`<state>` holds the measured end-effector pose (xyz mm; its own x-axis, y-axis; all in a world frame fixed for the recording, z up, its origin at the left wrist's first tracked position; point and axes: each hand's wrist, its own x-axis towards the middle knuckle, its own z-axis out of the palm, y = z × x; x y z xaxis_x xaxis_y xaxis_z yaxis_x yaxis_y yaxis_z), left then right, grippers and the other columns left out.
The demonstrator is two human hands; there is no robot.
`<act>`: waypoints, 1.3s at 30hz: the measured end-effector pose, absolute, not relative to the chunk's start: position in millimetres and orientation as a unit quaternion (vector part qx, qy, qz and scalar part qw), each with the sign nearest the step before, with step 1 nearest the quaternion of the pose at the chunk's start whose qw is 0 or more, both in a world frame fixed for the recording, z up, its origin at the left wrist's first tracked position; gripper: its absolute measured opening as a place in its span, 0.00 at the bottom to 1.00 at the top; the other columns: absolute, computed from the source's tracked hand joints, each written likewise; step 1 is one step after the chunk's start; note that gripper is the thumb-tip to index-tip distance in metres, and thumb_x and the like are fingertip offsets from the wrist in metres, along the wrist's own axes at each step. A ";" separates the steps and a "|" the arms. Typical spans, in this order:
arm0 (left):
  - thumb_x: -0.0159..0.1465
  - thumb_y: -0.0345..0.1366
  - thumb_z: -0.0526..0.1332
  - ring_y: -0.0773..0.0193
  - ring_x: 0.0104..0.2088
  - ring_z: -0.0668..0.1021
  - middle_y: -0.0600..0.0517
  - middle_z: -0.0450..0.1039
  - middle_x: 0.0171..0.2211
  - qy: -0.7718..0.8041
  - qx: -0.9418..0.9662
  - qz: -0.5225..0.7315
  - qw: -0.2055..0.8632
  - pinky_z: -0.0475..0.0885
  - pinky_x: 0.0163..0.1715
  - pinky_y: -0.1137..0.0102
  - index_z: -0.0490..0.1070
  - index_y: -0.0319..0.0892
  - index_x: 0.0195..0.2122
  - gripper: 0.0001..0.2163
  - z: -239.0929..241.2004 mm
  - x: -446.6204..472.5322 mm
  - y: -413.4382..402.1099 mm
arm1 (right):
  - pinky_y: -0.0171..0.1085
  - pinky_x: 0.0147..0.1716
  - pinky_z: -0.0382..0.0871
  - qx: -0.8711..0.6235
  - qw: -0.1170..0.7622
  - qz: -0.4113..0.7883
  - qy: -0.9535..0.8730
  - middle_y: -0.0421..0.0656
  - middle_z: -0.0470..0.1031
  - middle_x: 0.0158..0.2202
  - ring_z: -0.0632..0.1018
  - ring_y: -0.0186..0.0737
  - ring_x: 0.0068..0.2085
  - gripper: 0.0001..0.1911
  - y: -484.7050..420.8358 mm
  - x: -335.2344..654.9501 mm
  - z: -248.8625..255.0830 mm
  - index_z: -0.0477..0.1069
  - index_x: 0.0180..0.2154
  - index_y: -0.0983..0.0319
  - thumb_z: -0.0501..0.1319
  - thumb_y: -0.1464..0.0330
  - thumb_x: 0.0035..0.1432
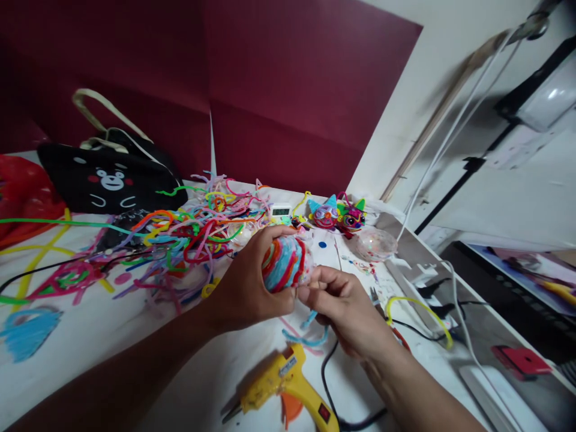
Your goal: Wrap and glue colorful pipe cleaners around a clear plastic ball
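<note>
A: Step in hand?

B: Judged to be close work at the edge of a fuzzy blue, red and orange striped round ball point(283, 264). It was held up over the white tabletop point(180, 372), between the two hands.

A: Fingers?

B: By the left hand point(252, 288) the ball was cupped, fingers curved over the top, thumb pressed below. The right hand's point(344, 306) thumb and forefinger were drawn close at the ball's right edge; whether anything was pinched could not be told. A light-blue fuzzy strand point(310, 344) was noted just below them.

A: Next move?

B: A steady left grip and light fingertip pressure seemed called for. A yellow plastic glue gun point(272, 379) was left lying nearby, nozzle towards the lower left.

A: Ball's direction?

B: No long axis could be made out. Its stripes were set steeply, top to bottom; its paler, speckled side was turned right, towards the right hand.
</note>
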<state>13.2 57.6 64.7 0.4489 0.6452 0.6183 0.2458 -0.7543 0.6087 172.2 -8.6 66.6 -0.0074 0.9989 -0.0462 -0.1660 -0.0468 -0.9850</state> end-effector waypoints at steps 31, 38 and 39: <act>0.50 0.32 0.65 0.63 0.33 0.75 0.54 0.72 0.39 0.306 0.742 0.383 0.457 0.71 0.33 0.70 0.63 0.44 0.49 0.24 64.7 6.4 64.3 | 0.30 0.28 0.66 -0.428 0.609 0.397 -0.537 0.38 0.75 0.30 0.72 0.32 0.29 0.05 -21.6 202.1 83.2 0.79 0.34 0.55 0.72 0.67 0.54; 0.49 0.34 0.65 0.56 0.38 0.77 0.51 0.74 0.41 0.310 0.733 0.357 0.490 0.72 0.37 0.65 0.63 0.44 0.49 0.25 65.1 8.0 60.4 | 0.30 0.33 0.70 -0.410 0.668 0.316 -0.535 0.37 0.79 0.32 0.76 0.33 0.34 0.07 -6.3 185.9 70.2 0.79 0.35 0.53 0.72 0.70 0.54; 0.49 0.35 0.65 0.56 0.39 0.78 0.51 0.74 0.42 0.312 0.731 0.355 0.492 0.72 0.37 0.65 0.63 0.44 0.49 0.25 65.1 8.3 60.2 | 0.30 0.34 0.70 -0.405 0.676 0.313 -0.530 0.37 0.79 0.32 0.76 0.32 0.34 0.07 -5.3 185.0 68.6 0.79 0.35 0.53 0.72 0.70 0.54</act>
<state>8.3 60.2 65.1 0.5523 0.8063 0.2117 0.1068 -0.3203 0.9413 185.0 -5.3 68.6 0.2420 0.8522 0.4639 0.0058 0.4768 -0.8790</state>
